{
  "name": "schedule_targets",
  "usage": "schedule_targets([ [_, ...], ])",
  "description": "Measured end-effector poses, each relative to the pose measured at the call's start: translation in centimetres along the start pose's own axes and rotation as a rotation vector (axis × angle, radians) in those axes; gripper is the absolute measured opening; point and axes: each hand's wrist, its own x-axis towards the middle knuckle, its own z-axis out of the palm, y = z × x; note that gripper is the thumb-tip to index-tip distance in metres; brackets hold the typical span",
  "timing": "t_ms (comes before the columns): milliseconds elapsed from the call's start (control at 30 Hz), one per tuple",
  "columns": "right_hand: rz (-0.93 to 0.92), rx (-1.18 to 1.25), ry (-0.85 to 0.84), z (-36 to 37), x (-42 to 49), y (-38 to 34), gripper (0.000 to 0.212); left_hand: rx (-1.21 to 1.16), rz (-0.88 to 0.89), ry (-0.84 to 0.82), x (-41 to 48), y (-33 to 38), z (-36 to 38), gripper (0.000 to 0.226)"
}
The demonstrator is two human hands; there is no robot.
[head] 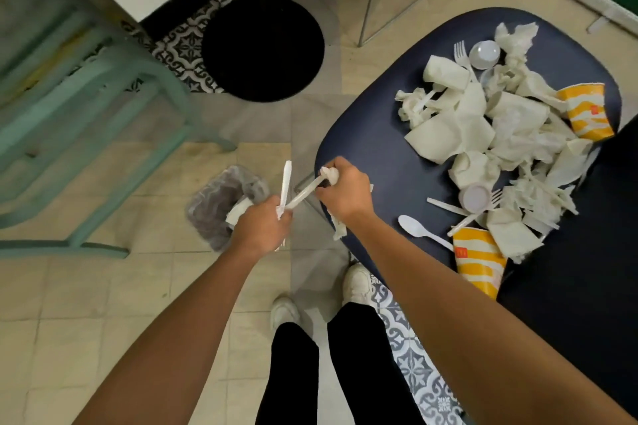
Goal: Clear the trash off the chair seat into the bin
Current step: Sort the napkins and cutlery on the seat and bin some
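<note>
two hands, each curled round trash. left hand (262,228): grips upright plastic knife (286,179) and crumpled napkin (238,211), just over lined bin (209,217). right hand (343,193): fist round napkin wad (329,174) and white utensil (303,196), its handle slanting to the left hand, at chair seat (366,134) edge. seat holds napkin pile (466,134), yellow cups (478,262), spoon (414,228).

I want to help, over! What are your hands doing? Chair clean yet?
Left hand grips plastic cutlery and napkin above bin. Right hand grips crumpled napkin at chair seat edge. Trash pile not yet cleared. Nothing blocks bin.
</note>
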Motion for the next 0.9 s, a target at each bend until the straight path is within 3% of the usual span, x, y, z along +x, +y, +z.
schedule_targets([
  [233, -0.101, -0.007, -0.225, 7.6, 0.3, -1.8, 0.037, -0.178, -0.271, 0.058, 0.6, -8.3, 1.2, 0.033],
  [500, -0.148, 0.022, -0.289, 16.6, 3.4, -1.1, 0.038, -0.250, -0.413, 0.105, 4.3, -16.0, 4.5, 0.034],
  [700, -0.149, -0.021, -0.245, 22.1, 7.4, 1.5, 0.039, -0.266, -0.429, 0.128, 9.0, -19.4, 7.6, 0.030],
  [900, -0.129, -0.105, -0.338, 26.7, 10.1, 5.6, 0.053, -0.339, -0.372, 0.097, 13.3, -21.0, 10.4, 0.029],
])
